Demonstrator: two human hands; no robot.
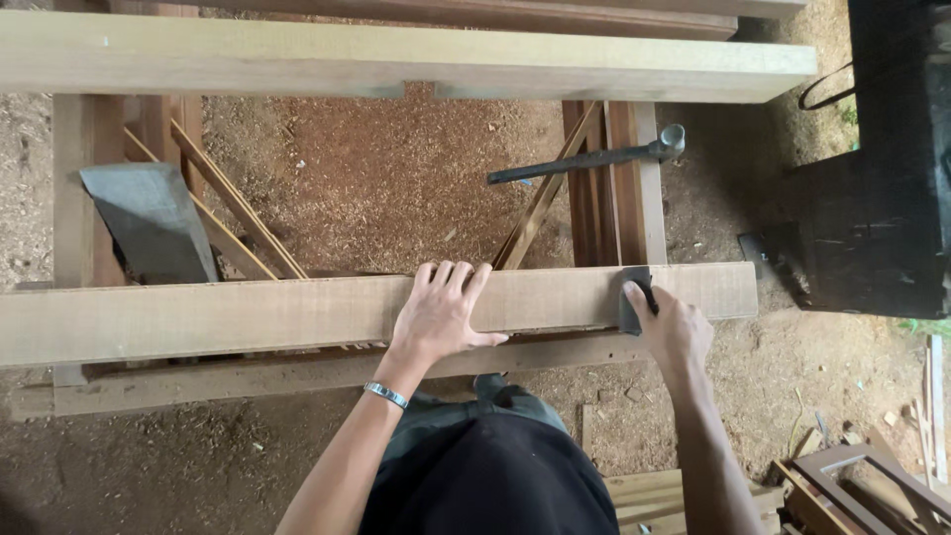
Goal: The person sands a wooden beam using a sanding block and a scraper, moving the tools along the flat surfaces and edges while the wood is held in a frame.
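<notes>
Fingers of left hand [441, 312] spread flat, pressing long plank [297, 315] across mid frame. Right hand [672, 322] curled tight round dark sanding block [632, 297] at plank's right end. Plank likely stiff, heavy; grip by edges. Hammer [594, 159] upper right, grey slab [154, 223] left, black machine [882, 198] crowds right edge.

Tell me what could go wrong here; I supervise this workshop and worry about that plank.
The left hand lies flat on the plank close to the dark block gripped by the right hand; a slip might scrape the fingers. The plank end overhangs its support and may tip. Sawdust underfoot looks slippery.
</notes>
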